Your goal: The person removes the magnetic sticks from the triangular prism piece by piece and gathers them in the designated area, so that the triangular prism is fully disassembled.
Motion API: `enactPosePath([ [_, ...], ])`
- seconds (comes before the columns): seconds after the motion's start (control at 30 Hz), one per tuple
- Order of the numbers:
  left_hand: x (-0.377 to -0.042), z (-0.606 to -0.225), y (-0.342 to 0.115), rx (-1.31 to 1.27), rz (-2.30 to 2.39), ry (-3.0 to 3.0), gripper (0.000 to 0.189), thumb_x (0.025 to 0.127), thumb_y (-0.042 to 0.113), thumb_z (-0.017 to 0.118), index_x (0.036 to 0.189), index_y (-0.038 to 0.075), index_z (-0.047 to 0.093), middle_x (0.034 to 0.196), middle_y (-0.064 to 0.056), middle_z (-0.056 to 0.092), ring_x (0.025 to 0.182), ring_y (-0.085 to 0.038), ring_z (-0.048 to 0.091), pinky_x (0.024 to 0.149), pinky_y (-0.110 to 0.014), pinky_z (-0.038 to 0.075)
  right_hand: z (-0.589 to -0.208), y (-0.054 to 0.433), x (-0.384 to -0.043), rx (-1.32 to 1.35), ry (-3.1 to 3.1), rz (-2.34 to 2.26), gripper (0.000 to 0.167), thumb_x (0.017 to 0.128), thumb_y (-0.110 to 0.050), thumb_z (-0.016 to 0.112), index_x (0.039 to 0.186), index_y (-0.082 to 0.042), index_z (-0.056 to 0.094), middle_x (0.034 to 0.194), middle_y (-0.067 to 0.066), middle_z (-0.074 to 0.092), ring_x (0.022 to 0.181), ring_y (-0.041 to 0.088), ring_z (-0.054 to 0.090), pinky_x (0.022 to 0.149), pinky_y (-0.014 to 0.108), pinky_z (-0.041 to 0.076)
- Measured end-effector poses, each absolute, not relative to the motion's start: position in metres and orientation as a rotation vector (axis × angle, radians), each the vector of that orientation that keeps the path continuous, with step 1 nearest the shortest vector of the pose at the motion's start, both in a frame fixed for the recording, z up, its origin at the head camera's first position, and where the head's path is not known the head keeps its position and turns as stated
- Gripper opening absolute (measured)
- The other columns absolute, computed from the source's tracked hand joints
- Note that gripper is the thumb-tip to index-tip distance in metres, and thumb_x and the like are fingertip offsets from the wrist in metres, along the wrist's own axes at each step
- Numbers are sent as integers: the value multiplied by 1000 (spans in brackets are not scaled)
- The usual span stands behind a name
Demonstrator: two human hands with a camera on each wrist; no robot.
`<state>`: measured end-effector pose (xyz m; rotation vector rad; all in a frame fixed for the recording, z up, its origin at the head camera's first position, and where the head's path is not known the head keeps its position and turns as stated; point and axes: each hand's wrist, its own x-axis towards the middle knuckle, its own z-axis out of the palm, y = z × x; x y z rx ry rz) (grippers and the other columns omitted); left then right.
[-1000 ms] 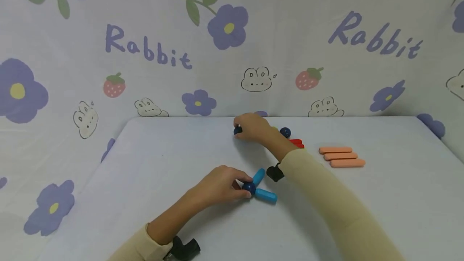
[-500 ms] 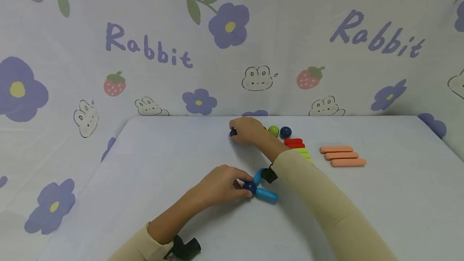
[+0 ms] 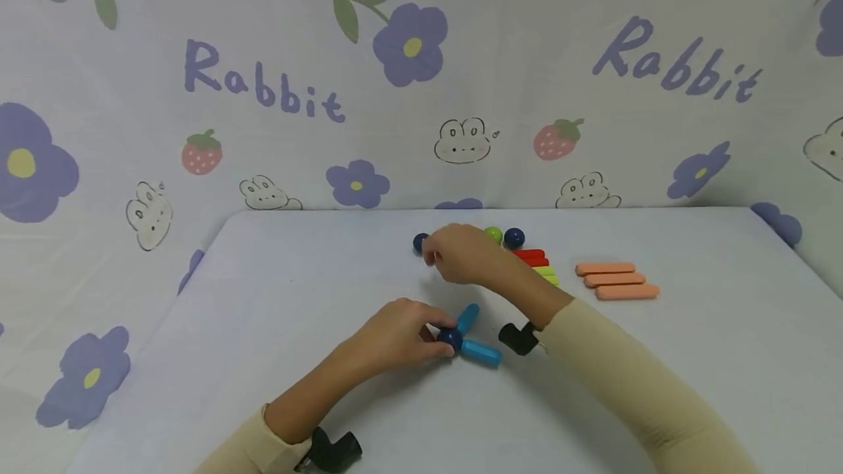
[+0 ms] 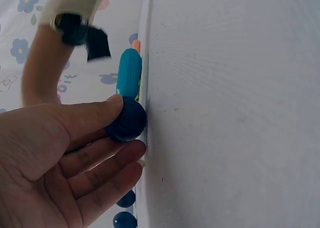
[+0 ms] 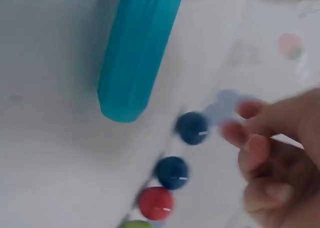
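Observation:
My left hand (image 3: 402, 335) pinches a dark blue ball (image 4: 127, 120) between thumb and fingers, low over the table. Two light blue hexagonal sticks (image 3: 481, 352) fan out from this ball to the right, ends against it. Toward the back, my right hand (image 3: 464, 253) hovers with fingers loosely bent and nothing in them. Just left of its fingertips lies another dark blue ball (image 3: 420, 243). In the right wrist view that hand appears apart from a row of balls: two dark blue, one red ball (image 5: 156, 203) and one green ball (image 5: 136, 224).
Behind my right wrist sit a green ball (image 3: 493, 235) and a dark blue ball (image 3: 514, 238). Red sticks (image 3: 530, 258) and yellow-green sticks (image 3: 548, 274) lie partly covered by the forearm. Three orange sticks (image 3: 615, 280) lie farther right. A patterned cloth (image 3: 276, 145) hangs behind the white table.
My right hand shifted a dark blue ball slightly left, let go of it, and drew back to the right and nearer. My left hand stays on its ball.

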<state>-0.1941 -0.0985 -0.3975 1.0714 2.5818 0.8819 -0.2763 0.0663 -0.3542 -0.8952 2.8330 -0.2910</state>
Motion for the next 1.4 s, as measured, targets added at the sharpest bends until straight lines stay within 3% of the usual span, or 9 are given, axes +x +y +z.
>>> enactPosePath([
  [0.1,-195,-397,-100,1058,865,2596,32,87,15,80,117,5,74,107,-1,74,79,-2,67,75,-19,53,-351,81,-252,-916,2695,-236,10,91,-6,69,94,-14,76,82,-3,65,77,17,59,68,30,54],
  [0.27,-195,-397,-100,1018,851,2594,34,87,17,80,119,6,73,111,-1,74,81,-2,67,76,-19,53,-362,106,-219,-969,2624,-247,16,87,-12,78,103,-15,76,90,-4,68,87,17,62,80,36,55],
  [0.47,-194,-396,-97,1021,842,2591,35,87,17,80,121,7,73,112,0,73,80,-1,67,76,-18,52,-377,125,-193,-1003,2688,-367,13,86,-15,80,98,-13,76,80,-8,63,75,11,56,72,28,53],
  [0.87,-191,-396,-94,990,801,2588,37,88,21,80,122,9,73,113,2,73,80,1,65,76,-17,52,-383,145,-184,-1105,2640,-438,19,85,-8,80,102,-16,76,87,-8,61,78,9,56,75,27,54],
  [1.17,-189,-395,-93,962,767,2614,37,89,24,79,123,11,73,114,3,72,83,1,64,78,-18,51,-383,172,-172,-891,2751,-353,12,82,-18,84,89,-20,76,76,-13,55,70,8,50,66,27,49],
  [1.4,-189,-396,-93,956,769,2614,37,89,25,79,123,11,73,114,3,73,83,0,65,78,-18,51,-380,202,-168,-729,2825,-359,17,78,-14,87,83,-22,73,80,-12,56,73,10,51,67,28,49],
])
